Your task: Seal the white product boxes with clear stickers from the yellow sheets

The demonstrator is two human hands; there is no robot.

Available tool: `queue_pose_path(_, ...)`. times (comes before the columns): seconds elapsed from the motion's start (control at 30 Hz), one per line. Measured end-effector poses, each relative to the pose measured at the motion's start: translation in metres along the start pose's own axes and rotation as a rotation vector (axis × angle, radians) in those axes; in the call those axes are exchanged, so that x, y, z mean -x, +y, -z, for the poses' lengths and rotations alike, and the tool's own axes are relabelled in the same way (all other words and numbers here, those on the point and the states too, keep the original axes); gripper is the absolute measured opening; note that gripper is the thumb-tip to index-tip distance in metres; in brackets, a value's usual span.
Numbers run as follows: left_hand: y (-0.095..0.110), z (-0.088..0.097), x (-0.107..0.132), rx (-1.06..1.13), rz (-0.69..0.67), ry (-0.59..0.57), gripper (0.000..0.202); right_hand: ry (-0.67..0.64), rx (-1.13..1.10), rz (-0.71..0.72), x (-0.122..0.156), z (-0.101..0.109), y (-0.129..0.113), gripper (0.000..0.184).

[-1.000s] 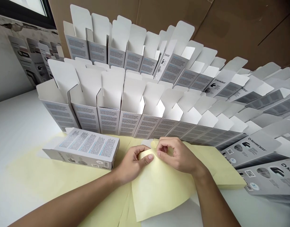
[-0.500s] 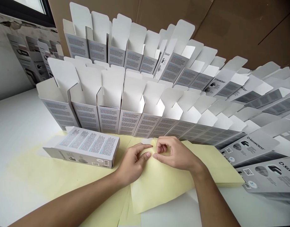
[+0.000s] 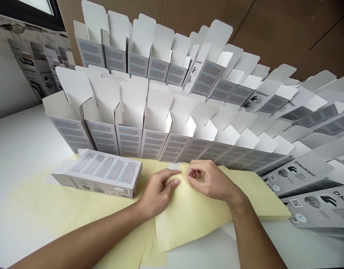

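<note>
Sheet (image 3: 192, 220): plain pale yellow. Stack (image 3: 254, 190): same yellow. Lying box (image 3: 104, 170): light grey, columns of dark text, blue headings, barcode. Upright boxes (image 3: 129, 141): grey, bands of dark print with blue lines. Flaps (image 3: 132, 99): plain white. Table (image 3: 15, 145): white. Cardboard (image 3: 200, 13): brown. Window frame (image 3: 28, 18): black.

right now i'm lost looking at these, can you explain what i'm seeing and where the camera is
There's no machine here: these are a person's own bare hands, seen from a camera worn on their head, looking forward and down. The right hand pinches a yellow sheet near its top; the left hand is against it too, though its grip is unclear. More yellow sheets lie stacked at the right on the white table. One printed box lies at the left, and behind stand rows of open boxes, flaps up.
</note>
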State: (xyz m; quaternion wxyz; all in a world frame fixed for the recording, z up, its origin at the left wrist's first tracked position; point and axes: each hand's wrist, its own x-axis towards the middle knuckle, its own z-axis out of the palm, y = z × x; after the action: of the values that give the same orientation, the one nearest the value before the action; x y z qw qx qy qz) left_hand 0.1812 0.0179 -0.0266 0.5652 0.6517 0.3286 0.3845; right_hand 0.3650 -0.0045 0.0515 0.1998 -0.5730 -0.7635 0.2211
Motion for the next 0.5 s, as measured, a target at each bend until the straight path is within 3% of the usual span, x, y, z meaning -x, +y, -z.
queue_pose_path(0.2,0.000,0.000,0.001,-0.034,-0.010,0.007,0.039,0.031,-0.004,0.001,-0.001,-0.001,0.001,0.016)
queue_pose_path(0.5,-0.008,-0.002,-0.001,-0.233,-0.086,0.080,0.038,0.178,-0.084,-0.002,0.005,0.018,0.012,0.014)
